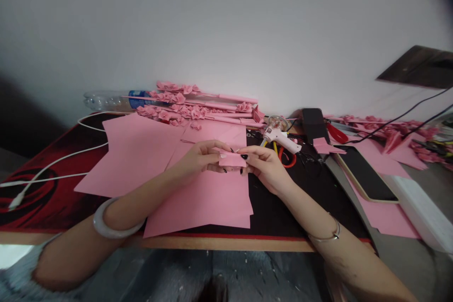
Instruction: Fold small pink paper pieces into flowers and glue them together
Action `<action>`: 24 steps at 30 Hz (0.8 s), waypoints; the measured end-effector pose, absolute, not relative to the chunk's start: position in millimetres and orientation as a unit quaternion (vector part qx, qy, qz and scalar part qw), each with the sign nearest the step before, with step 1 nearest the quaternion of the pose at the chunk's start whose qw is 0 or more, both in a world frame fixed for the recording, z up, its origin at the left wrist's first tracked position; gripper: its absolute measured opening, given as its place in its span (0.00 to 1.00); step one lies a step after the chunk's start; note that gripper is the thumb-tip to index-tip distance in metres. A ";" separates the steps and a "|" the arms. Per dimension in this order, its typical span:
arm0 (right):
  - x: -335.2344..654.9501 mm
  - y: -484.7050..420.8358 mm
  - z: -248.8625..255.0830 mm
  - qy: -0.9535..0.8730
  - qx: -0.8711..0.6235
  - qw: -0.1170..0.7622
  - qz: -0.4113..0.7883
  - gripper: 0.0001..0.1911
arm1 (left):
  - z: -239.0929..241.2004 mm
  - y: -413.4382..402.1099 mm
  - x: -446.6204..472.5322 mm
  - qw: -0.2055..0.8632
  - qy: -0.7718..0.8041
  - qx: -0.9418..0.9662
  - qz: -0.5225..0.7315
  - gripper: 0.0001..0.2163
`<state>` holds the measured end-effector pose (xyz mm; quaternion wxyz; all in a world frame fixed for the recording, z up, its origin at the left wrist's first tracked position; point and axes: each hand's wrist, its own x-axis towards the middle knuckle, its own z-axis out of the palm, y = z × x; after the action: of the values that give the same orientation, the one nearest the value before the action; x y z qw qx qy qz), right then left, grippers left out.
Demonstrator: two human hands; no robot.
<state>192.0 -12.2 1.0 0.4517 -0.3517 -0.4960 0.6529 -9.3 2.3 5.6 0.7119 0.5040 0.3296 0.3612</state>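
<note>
Between my two hands is a small piece of pink paper (232,160), held up over the desk. My left hand (205,156) pinches its left end with thumb and fingers. At the other end, my right hand (264,166) grips it the same way, the fingertips of both hands close together along the top edge. Whether the piece is folded or curled underneath I cannot tell. Beneath the hands lie large pink paper sheets (208,203), overlapping and spread to the left.
Pink paper flowers on stems (198,111) lie along the wall beside a plastic bottle (109,101). A white glue gun (281,138) sits right of centre, near a black phone (314,125). Another phone (366,173) rests on pink paper at right. White cables (53,178) cross the left side.
</note>
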 end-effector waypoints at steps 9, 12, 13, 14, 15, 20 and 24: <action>192.8 -12.7 2.8 -0.493 -0.341 0.441 0.668 0.07 | 4.9 4.1 -9.5 0.750 0.321 0.449 0.363 0.07; 191.8 -12.8 2.6 -0.501 -0.346 0.438 0.661 0.08 | 3.7 3.9 -8.1 0.728 0.347 0.469 0.361 0.08; 191.3 -12.6 1.8 -0.508 -0.353 0.439 0.652 0.08 | 2.9 3.6 -7.4 0.711 0.358 0.488 0.356 0.08; 190.7 -12.2 0.8 -0.516 -0.364 0.438 0.640 0.08 | 2.0 3.3 -6.7 0.695 0.368 0.509 0.349 0.08; 190.3 -11.8 -0.3 -0.526 -0.376 0.433 0.628 0.07 | 0.9 3.0 -5.9 0.682 0.375 0.528 0.341 0.07; 190.1 -9.6 -5.6 -0.569 -0.401 0.410 0.590 0.13 | -1.8 2.6 -2.6 0.658 0.383 0.555 0.335 0.07; 189.9 -8.6 -6.4 -0.568 -0.414 0.405 0.585 0.12 | 0.1 2.3 -1.0 0.642 0.391 0.567 0.337 0.09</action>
<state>189.9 -8.6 -6.4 0.4051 -0.4142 -0.5678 0.5847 -1.0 2.3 0.1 0.6416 0.5675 0.3910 0.3368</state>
